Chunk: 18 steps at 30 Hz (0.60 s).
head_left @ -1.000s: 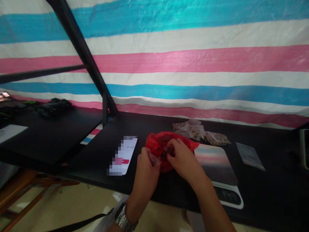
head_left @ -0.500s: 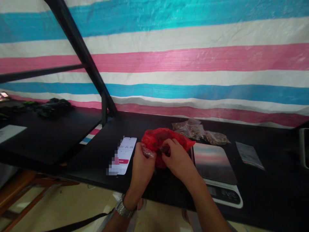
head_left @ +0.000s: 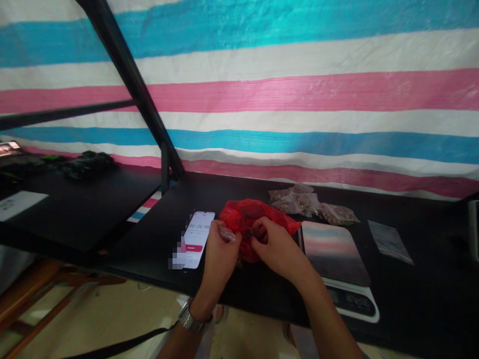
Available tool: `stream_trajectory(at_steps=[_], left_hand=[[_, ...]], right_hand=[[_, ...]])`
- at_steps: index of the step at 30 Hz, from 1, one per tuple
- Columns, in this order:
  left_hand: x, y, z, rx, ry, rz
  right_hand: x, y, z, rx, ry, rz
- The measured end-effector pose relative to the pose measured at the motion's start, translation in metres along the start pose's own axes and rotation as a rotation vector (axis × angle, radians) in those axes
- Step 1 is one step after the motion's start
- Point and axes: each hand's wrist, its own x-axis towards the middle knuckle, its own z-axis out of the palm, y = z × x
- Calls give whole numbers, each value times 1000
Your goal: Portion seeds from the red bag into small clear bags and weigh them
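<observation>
Red plastic bag [head_left: 258, 210] right in front of us, crumpled on the black desk [head_left: 280, 296], and both our hands are at it! Our left hand [head_left: 221, 252], metal watch [head_left: 191, 318] at the wrist, has its fingers closed on some clear plastic [head_left: 227, 234] at the bag's near left side. Facing it, our right hand [head_left: 279, 245] bends thumb and fingers towards each other over the bag's middle, right by a small dark thing [head_left: 249, 232]; whether they grip it, we cannot tell. Just left, we have a lit phone [head_left: 200, 237] reading 00:26:06. Over on the right, we spot a scale [head_left: 335, 254] with a shiny plate, small bags [head_left: 309, 204] of brownish bits behind it, and, farther right, a flat clear bag [head_left: 391, 243]. Striped sheeting [head_left: 299, 92] hangs behind everything we see.
</observation>
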Motion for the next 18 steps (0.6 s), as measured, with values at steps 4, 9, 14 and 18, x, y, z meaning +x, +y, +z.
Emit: stream_trajectory(at_steps=[4, 9, 14, 18], left_hand=[[0, 1, 0, -15, 11, 16], [0, 2, 0, -35, 9, 32], [-1, 3, 0, -50, -8, 50], [0, 5, -3, -26, -35, 60]], right_hand=[[1, -2, -3, 18, 46, 39], [0, -3, -7, 54, 43, 52], [-1, -2, -6, 28, 73, 75], [-1, -5, -4, 21, 67, 88]])
